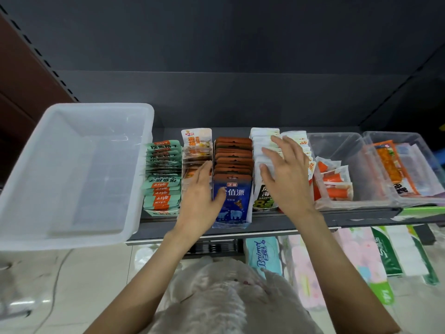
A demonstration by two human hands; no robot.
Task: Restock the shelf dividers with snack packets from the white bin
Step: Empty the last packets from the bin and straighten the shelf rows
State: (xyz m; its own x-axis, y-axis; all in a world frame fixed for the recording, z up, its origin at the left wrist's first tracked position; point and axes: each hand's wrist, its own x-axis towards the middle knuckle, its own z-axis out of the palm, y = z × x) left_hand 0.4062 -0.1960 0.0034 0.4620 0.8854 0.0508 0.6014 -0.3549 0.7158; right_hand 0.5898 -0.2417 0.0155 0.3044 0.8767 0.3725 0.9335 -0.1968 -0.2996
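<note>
The white bin (142,121) sits on the shelf at the left and shows no packets inside. Beside it stand rows of snack packets: green-and-orange ones (161,174), yellow-and-white ones (196,141), brown-topped blue ones (233,189) and white ones (263,141). My left hand (199,201) lies with straight fingers between the yellow row and the blue row, thumb on the front blue packet. My right hand (286,174) is spread over the white packets, fingers touching their tops.
Two clear tubs stand on the shelf's right: one (361,150) with orange-stick packets, one (423,145) with flat orange packs. Tissue packs (263,254) lie on the lower shelf. The shelf's front edge (289,225) runs below the rows.
</note>
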